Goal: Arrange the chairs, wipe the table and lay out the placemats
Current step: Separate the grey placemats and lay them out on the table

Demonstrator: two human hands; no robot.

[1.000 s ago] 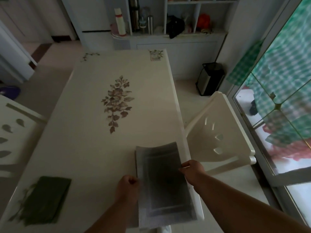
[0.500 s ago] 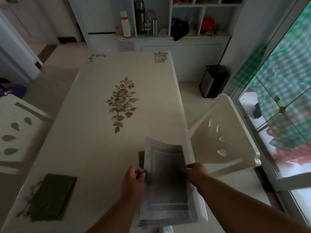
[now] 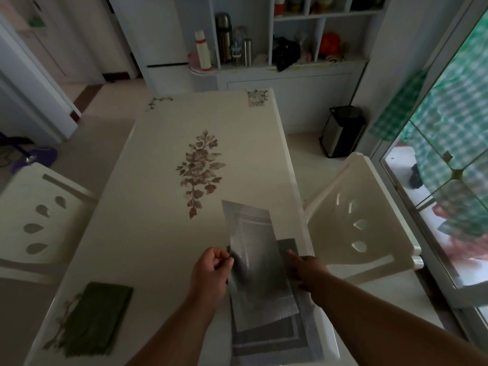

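A long cream table [image 3: 158, 233] with a leaf print runs away from me. At its near right edge lies a stack of grey woven placemats [image 3: 280, 339]. The top placemat [image 3: 253, 249] is lifted and tilted up off the stack. My left hand [image 3: 211, 273] pinches its left edge. My right hand [image 3: 306, 270] rests fingers-down on its right edge, over the stack. A folded dark green cloth [image 3: 97, 318] lies flat on the near left of the table. One white chair [image 3: 361, 220] stands angled at the right side, another white chair [image 3: 34, 220] at the left.
A black bin [image 3: 343, 133] stands on the floor beyond the right chair. A glass door [image 3: 435, 180] closes off the right side. White shelving with flasks and bottles [image 3: 229, 40] fills the far wall. A purple mop head [image 3: 34, 159] lies on the floor at left.
The top placemat has come up off the stack and swung left and forward, uncovering the mats beneath. My left hand moved from the table onto its left edge.
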